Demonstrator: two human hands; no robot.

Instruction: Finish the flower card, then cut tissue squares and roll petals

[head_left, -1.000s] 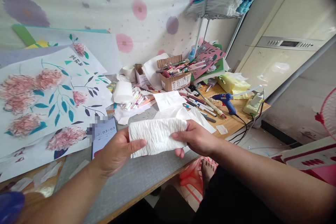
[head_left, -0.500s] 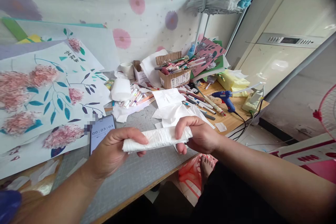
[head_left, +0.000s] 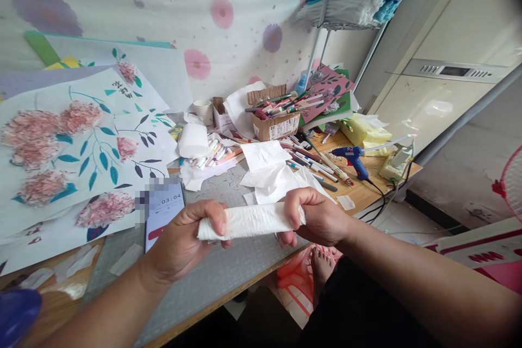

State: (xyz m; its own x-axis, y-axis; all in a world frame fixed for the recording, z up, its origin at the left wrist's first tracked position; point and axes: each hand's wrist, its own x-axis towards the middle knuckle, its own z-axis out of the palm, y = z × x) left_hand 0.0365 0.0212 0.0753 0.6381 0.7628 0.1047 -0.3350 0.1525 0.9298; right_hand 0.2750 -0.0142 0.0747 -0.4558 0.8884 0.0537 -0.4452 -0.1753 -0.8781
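Note:
Between my two hands, above the grey cutting mat [head_left: 228,261], is a long white strip of folded tissue paper [head_left: 255,220], with fine wrinkles across it. My left hand [head_left: 191,236] pinches its left end, thumb on top and fingers beneath. At the other end my right hand [head_left: 316,217] grips it the same way, its curled fingers hiding part of the edge. The strip is held nearly level, off the mat. A phone [head_left: 165,209] showing a running timer lies just beyond my left hand. Loose white tissue sheets [head_left: 273,179] lie behind the strip.
Pictures with pink paper flowers [head_left: 93,147] cover the left side. A cardboard box [head_left: 275,125] of markers stands at the back, with loose pens [head_left: 310,160] in front. A blue glue gun [head_left: 353,157] with a cable sits at the right, near a power strip [head_left: 397,163].
My left thumb has bent and pressed in nearer the strip's left end. The strip is now straighter and more level, still in both hands. The camera view has shifted slightly.

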